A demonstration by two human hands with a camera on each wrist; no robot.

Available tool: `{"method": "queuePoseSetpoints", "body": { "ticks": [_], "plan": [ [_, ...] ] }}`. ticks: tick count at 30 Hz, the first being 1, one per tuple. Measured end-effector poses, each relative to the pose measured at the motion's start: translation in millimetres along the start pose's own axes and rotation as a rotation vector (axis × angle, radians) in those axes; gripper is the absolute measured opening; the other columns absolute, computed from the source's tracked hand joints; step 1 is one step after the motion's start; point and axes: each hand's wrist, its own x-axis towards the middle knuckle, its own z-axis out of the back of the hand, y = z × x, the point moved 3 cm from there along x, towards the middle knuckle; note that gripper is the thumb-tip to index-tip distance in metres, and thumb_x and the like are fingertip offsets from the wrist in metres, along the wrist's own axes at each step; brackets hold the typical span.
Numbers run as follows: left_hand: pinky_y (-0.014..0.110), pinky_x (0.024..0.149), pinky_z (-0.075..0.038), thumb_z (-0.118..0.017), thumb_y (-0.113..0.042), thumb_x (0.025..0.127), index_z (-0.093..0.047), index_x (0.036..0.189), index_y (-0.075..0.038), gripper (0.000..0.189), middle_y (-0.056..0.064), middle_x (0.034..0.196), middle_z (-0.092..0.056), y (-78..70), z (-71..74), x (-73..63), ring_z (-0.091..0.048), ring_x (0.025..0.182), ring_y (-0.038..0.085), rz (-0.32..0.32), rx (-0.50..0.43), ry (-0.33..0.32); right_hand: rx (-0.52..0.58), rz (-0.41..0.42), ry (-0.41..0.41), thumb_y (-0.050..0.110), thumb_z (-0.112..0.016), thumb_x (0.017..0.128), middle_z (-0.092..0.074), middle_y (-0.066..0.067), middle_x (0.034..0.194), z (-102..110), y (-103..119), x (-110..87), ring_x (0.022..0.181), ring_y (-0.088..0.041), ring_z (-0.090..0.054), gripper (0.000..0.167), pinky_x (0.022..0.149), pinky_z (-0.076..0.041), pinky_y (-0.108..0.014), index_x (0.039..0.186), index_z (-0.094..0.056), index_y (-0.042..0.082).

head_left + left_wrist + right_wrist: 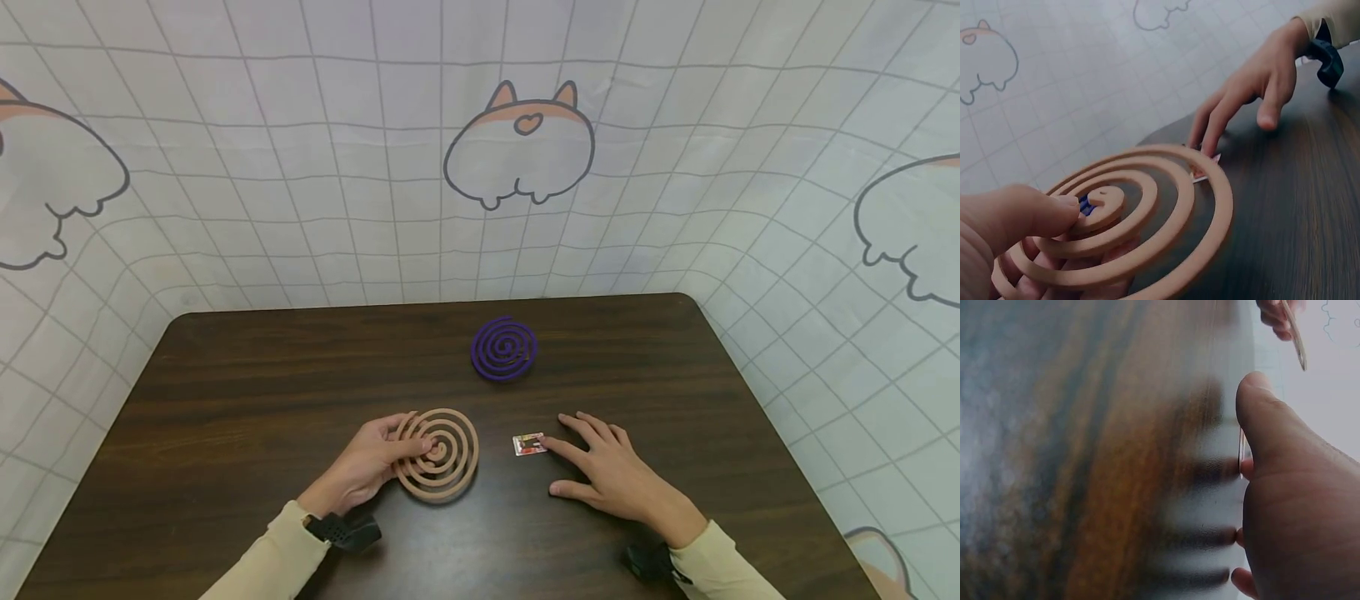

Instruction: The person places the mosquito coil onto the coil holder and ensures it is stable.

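Left hand (367, 462) is pinching the tan coil (441, 451), thumb on top near its centre, fingers underneath, and is holding it off the table (262, 392). Coil's right rim is facing the small card (528, 444), a short gap of wood lying between. Right hand (618, 475) is holding its fingers apart, gripping nothing, index fingertip touching the card's right end. Card is lying flat between the hands. Purple coil (507, 347) is resting farther off, near the table's far edge, a narrow strip of wood showing behind it. Wider stretches of tabletop are running out to both side edges.
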Motion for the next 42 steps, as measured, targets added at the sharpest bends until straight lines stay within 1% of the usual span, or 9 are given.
{"method": "queuePoseSetpoints", "body": {
  "ticks": [5,10,15,19,23,29,34,42],
  "plan": [
    [0.026,0.082,-0.064,-0.072,-0.010,0.097,-0.037,0.149,0.011,0.066,0.003,0.106,-0.075,1.5,-5.7,5.0,-0.077,0.094,0.012,0.006,-0.017,-0.009,-0.005,0.004,-0.004,0.064,-0.063,0.094,-0.044,-0.012,0.161,0.5,0.4,-0.5,0.148,-0.043,-0.042,0.067,0.106,-0.042,-0.068,0.153,-0.049,0.036],
    [0.026,0.080,-0.064,-0.072,-0.009,0.097,-0.041,0.146,0.010,0.061,0.002,0.104,-0.075,1.4,-10.8,9.6,-0.076,0.091,0.012,0.008,-0.030,-0.036,-0.004,0.007,0.003,0.065,-0.061,0.094,-0.042,-0.012,0.162,1.1,0.8,-0.2,0.148,-0.042,-0.042,0.068,0.106,-0.042,-0.067,0.154,-0.049,0.036],
    [0.026,0.079,-0.064,-0.071,-0.008,0.097,-0.046,0.143,0.010,0.056,0.002,0.103,-0.075,1.4,-15.7,15.5,-0.076,0.089,0.011,0.007,-0.036,-0.047,-0.008,0.013,0.008,0.066,-0.059,0.095,-0.042,-0.012,0.162,1.5,1.2,0.3,0.148,-0.042,-0.042,0.067,0.105,-0.043,-0.067,0.154,-0.049,0.035],
    [0.025,0.078,-0.063,-0.072,-0.011,0.097,-0.049,0.143,0.008,0.055,0.000,0.103,-0.076,1.5,-18.9,19.3,-0.075,0.089,0.010,0.019,-0.024,-0.072,-0.017,0.016,0.011,0.067,-0.059,0.095,-0.043,-0.011,0.162,1.3,1.4,0.1,0.148,-0.041,-0.042,0.067,0.105,-0.043,-0.067,0.153,-0.049,0.035],
    [0.025,0.079,-0.063,-0.072,-0.010,0.097,-0.051,0.141,0.008,0.052,0.001,0.104,-0.075,-0.4,-22.1,21.5,-0.074,0.091,0.010,0.017,-0.026,-0.090,-0.015,0.015,0.016,0.067,-0.059,0.095,-0.043,-0.011,0.162,1.0,1.4,-0.5,0.148,-0.041,-0.042,0.068,0.105,-0.043,-0.067,0.154,-0.048,0.035],
    [0.025,0.079,-0.063,-0.072,-0.009,0.097,-0.054,0.135,0.007,0.045,0.003,0.104,-0.075,-3.8,-27.7,24.1,-0.075,0.091,0.012,0.006,-0.054,-0.082,-0.004,0.007,0.024,0.066,-0.059,0.095,-0.042,-0.011,0.163,1.3,0.8,-1.3,0.149,-0.041,-0.041,0.068,0.106,-0.042,-0.067,0.155,-0.048,0.036],
    [0.026,0.078,-0.063,-0.073,-0.010,0.096,-0.057,0.132,0.005,0.042,0.003,0.103,-0.076,-4.3,-32.1,27.3,-0.075,0.090,0.012,0.005,-0.057,-0.066,0.001,0.009,0.024,0.065,-0.060,0.095,-0.041,-0.012,0.163,1.6,0.5,-1.8,0.148,-0.042,-0.041,0.068,0.106,-0.042,-0.067,0.154,-0.048,0.035],
    [0.025,0.074,-0.063,-0.075,-0.010,0.095,-0.059,0.132,0.009,0.045,0.002,0.099,-0.076,-1.9,-38.3,34.4,-0.075,0.085,0.013,0.012,-0.048,-0.057,0.007,0.011,0.025,0.066,-0.059,0.095,-0.041,-0.012,0.163,2.1,1.1,-1.9,0.149,-0.042,-0.041,0.068,0.106,-0.042,-0.068,0.155,-0.048,0.035]
  ]
}}
